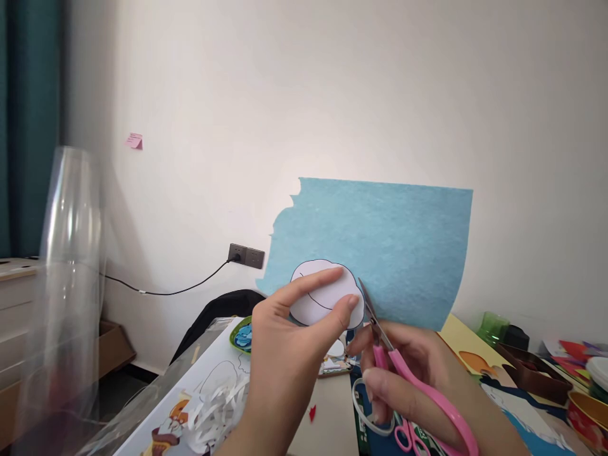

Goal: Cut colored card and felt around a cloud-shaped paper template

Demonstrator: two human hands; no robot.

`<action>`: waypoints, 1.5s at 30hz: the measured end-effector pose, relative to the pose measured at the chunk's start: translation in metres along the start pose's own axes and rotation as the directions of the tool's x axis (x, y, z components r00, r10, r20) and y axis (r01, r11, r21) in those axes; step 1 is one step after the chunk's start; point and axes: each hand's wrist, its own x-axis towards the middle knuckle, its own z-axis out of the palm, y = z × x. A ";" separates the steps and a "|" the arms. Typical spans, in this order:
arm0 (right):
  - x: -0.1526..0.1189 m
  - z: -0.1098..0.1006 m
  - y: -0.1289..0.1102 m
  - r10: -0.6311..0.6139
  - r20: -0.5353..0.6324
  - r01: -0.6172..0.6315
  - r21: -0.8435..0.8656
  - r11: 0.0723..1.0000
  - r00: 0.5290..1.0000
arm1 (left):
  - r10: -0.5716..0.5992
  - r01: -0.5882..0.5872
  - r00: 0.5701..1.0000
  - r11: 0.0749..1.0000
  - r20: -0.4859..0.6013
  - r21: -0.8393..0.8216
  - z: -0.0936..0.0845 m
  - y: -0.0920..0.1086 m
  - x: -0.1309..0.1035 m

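Note:
My left hand (285, 361) pinches a white cloud-shaped paper cutout (325, 285) with a black outline against a sheet of light blue paper (394, 240). The sheet is upright, and its left edge is cut in scallops. Pink-handled scissors (418, 384) are in my right hand (422, 345), their blades partly apart at the right edge of the cloud, by the blue sheet. How deep the blades go into the blue paper is hard to tell. Fingers of my right hand also come close to the sheet's lower edge.
Shredded white paper strips (216, 411) lie at lower left, near a green dish (234, 335) of blue pieces. A red scrap (312, 413) and a second pink scissors handle (403, 437) are below. A brown tray (534, 377) stands right; clear plastic (71, 253) rises left.

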 end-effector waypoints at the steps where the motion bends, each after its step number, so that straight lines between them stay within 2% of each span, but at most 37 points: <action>1: 0.000 0.001 0.000 -0.003 -0.037 0.002 -0.035 0.999 0.999 | -0.001 0.001 1.000 1.000 -0.011 -0.003 0.000 -0.001 0.000; 6: 0.003 0.008 0.000 -0.112 -0.119 0.099 -0.112 0.989 0.987 | -0.011 0.009 0.998 1.000 -0.054 -0.030 -0.001 -0.002 0.000; 10: 0.003 0.014 0.000 -0.178 -0.185 0.155 -0.129 0.979 0.967 | -0.027 0.025 0.997 0.999 -0.077 -0.030 0.002 0.005 -0.001; 15: 0.003 0.018 -0.001 -0.202 -0.240 0.167 -0.157 0.973 0.950 | -0.045 0.041 0.986 0.999 -0.163 -0.027 0.008 0.016 -0.005; 22: 0.004 0.021 0.000 -0.231 -0.297 0.163 -0.238 0.958 0.927 | -0.048 0.042 0.986 0.998 -0.158 -0.043 0.006 0.016 -0.009; 27: 0.004 0.021 0.001 -0.242 -0.306 0.178 -0.223 0.959 0.921 | -0.021 0.016 0.987 0.999 -0.158 -0.029 0.007 0.016 -0.008; 32: 0.005 0.021 0.004 -0.198 -0.343 0.134 -0.201 0.970 0.918 | 0.000 0.000 0.987 1.000 -0.158 -0.001 0.006 0.016 -0.007; 37: 0.006 0.021 0.006 -0.187 -0.305 0.128 -0.205 0.970 0.934 | 0.009 -0.005 0.988 1.000 -0.153 0.026 0.007 0.017 -0.007; 41: 0.006 0.017 0.008 -0.180 -0.328 0.096 -0.257 0.962 0.927 | 0.023 -0.021 0.990 1.000 -0.137 0.017 0.007 0.015 -0.007; 45: 0.006 0.009 0.011 -0.138 -0.230 0.068 -0.286 0.956 0.963 | 0.055 -0.052 0.994 0.998 -0.098 0.032 0.002 0.010 -0.006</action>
